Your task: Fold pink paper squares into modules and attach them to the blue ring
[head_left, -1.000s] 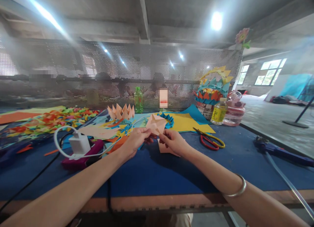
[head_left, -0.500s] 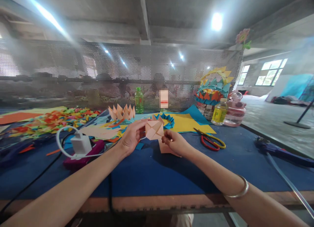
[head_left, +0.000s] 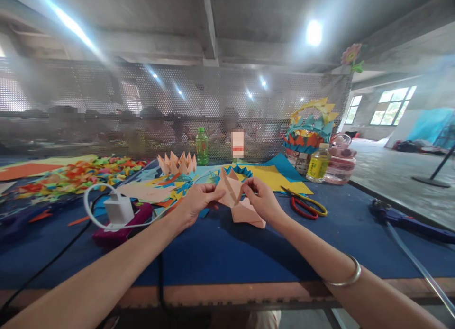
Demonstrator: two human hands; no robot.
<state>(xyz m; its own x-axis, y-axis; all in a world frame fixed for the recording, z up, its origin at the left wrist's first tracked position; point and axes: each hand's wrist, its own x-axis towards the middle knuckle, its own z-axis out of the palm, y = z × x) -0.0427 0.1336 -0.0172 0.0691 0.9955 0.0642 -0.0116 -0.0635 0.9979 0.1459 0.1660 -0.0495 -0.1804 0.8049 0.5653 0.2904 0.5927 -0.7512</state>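
Observation:
Between my two hands a folded peach paper piece (head_left: 228, 189) with pointed tips is held just above the table. My left hand (head_left: 195, 201) pinches its left side, thumb in front. At its upper right edge, my right hand (head_left: 261, 195) grips it between thumb and fingertips. Below, more peach paper (head_left: 247, 214) lies on the blue table surface, partly covered by the held piece. Behind it sits a blue folded-paper ring (head_left: 243, 171), half hidden. A peach paper crown (head_left: 177, 163) of upright points stands farther back on the left.
Red and yellow-handled scissors (head_left: 308, 205) lie right, beside yellow paper sheets (head_left: 270, 177). A white charger (head_left: 118, 209) sits in a purple power strip (head_left: 122, 232) at left. Colourful paper pieces (head_left: 88, 175) spread behind it. Bottles (head_left: 318, 163) and a glue gun (head_left: 412, 222) stand or lie right.
The held paper piece has been turned and tilted, now showing a ridged side. My left hand has moved lower with its thumb in front; my right hand has risen along the edge.

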